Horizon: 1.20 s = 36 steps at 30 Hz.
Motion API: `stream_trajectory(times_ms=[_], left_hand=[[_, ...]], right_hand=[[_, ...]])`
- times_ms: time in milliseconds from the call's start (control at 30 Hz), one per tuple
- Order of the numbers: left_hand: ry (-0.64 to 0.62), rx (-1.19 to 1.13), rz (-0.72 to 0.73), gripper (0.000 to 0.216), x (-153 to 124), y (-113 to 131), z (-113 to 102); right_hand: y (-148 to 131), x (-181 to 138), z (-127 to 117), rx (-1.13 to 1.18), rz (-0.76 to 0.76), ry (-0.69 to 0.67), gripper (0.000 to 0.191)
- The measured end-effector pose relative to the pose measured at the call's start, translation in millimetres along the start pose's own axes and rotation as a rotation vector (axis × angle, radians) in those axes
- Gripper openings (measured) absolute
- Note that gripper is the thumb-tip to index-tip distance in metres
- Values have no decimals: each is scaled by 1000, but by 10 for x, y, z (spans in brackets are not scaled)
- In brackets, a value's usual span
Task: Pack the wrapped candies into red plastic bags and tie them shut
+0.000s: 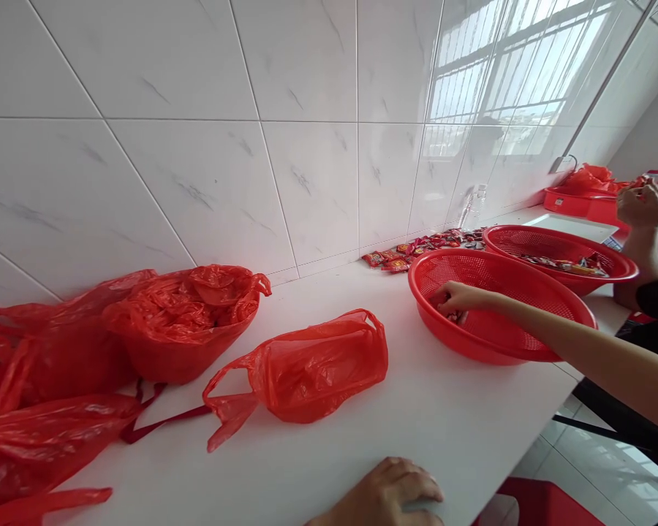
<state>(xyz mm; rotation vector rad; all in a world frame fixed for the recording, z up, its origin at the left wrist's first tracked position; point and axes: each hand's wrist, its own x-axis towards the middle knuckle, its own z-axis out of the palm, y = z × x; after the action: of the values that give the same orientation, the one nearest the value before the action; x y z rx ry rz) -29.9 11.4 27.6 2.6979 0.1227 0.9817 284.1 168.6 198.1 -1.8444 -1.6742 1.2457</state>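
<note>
Fingers of your right hand bend downward inside a round red perforated-plastic basket, seen from the head view, meeting small wrapped packets at its near-left inner wall; whether they are clamped on any, you cannot tell from this angle. Your left hand rests at the bottom of the scene on a smooth white table, its fingers loosely bent, with a gap showing between them and nothing visible in their grasp.

Between a full, crumpled red plastic bag and the basket, a thin translucent red carrier bag lies before you, its looped handles at opposite ends. More red plastic bags crowd the table's left side, and a dark red strap runs toward the carrier bag.

Beyond your basket, shiny red packets line the foot of a white marbled tile wall, near a clear plastic bottle. A second red perforated basket, just beside yours, holds assorted wrapped packets. At far right, a co-worker's hands are raised close together.
</note>
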Motion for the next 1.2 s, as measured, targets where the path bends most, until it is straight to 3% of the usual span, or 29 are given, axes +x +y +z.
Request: stream_trajectory(times_ms=[267, 500, 633, 800, 867, 967, 1100, 1200], left_hand=[[51, -17, -9, 9, 41, 22, -20], [17, 11, -8, 15, 91, 62, -83], [-71, 51, -6, 17, 141, 111, -152], [-101, 65, -154, 10, 144, 129, -240], [-72, 54, -210, 12, 139, 127, -286], [-55, 40, -229, 15, 136, 119, -346], [-84, 37, -249, 19, 141, 106, -392], [31, 58, -231, 20, 178, 89, -480]], right_hand=[[-117, -138, -266, 255, 73, 91, 31], [-459, -279, -235, 416, -133, 143, 40], [-848, -386, 168, 360, -344, -48, 40], [-1056, -204, 1073, 209, -404, -312, 36], [-1020, -42, 1398, 133, -437, -303, 33], [-918, 146, 1704, -52, -575, -175, 28], [-779, 188, 1835, 0, -664, -130, 29], [-670, 145, 1874, 116, -653, -107, 35]])
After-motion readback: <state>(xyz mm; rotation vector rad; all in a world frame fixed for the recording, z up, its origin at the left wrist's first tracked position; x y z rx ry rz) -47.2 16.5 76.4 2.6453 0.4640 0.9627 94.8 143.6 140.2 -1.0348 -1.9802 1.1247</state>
